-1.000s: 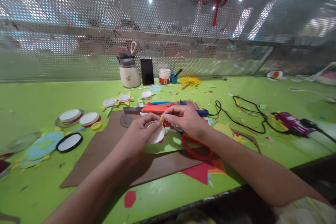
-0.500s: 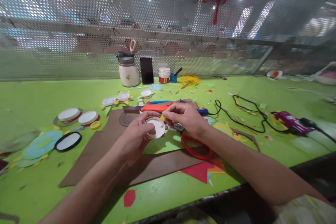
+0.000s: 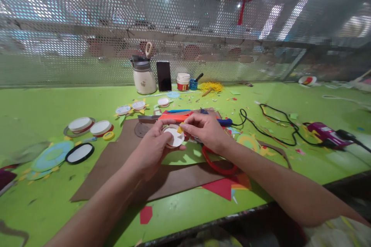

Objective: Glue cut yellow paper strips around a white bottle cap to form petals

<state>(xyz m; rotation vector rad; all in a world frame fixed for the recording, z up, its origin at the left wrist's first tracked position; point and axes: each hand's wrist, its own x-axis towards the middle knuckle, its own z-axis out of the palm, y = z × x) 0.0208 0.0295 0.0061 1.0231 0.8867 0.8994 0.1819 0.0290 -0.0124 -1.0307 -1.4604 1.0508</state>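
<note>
My left hand (image 3: pixel 155 142) grips a small round white lid (image 3: pixel 174 137) with a reddish rim, thumb on its face. Pinched between the thumb and fingers of my right hand (image 3: pixel 204 129) is a small yellow paper piece (image 3: pixel 180 128), at the lid's upper right edge; whether it is stuck there I cannot tell. Beneath both hands lies brown cardboard (image 3: pixel 116 170). An orange utility knife (image 3: pixel 171 117) rests just behind my hands, with a blue pen (image 3: pixel 179 111) beyond it. Red-handled scissors (image 3: pixel 220 168) lie under my right wrist, their blades partly hidden.
White lids (image 3: pixel 101 127), a black-rimmed disc (image 3: pixel 80 153) and a blue-green paper flower (image 3: pixel 52 157) lie at left. A jug (image 3: pixel 143 79), a phone (image 3: pixel 164 77) and paint pots (image 3: pixel 183 82) stand at the back. A purple device (image 3: pixel 327 134) with black cables sits at right.
The yellow piece now lies over the lid's face near its edge, and the lid is turned more toward me. The whole view has shifted slightly.
</note>
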